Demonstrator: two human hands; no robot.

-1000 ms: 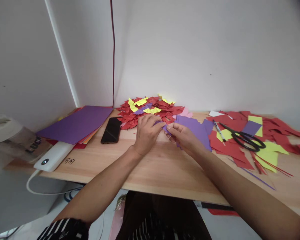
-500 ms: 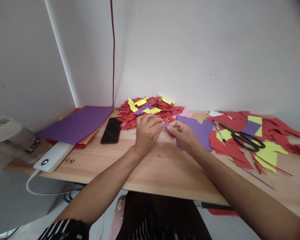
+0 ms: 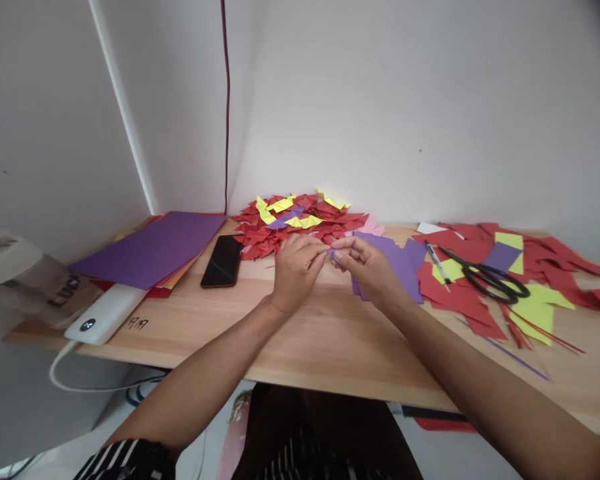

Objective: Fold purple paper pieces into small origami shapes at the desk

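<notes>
A small piece of purple paper (image 3: 331, 254) is pinched between both hands above the table, mostly covered by fingers. My left hand (image 3: 297, 270) grips its left side with thumb and fingertips. From the other side, my right hand (image 3: 363, 265) is closed on it too. Flat purple paper sheets (image 3: 397, 263) lie beneath and beside my right hand. Behind the hands rises a heap of folded paper shapes (image 3: 300, 217), mostly red, with some yellow and purple ones.
To the right lie black-handled scissors (image 3: 495, 280), a pen (image 3: 437, 262) and red and yellow paper scraps (image 3: 470, 307). On the left are a phone (image 3: 221, 261), a purple sheet stack (image 3: 153, 250) and a white power bank (image 3: 107, 315) with a cable. A wall stands behind the table (image 3: 320, 347).
Both hands have come slightly closer together, and less of the small purple paper shows between the fingers. The fingers of my right hand have curled a little differently around it.
</notes>
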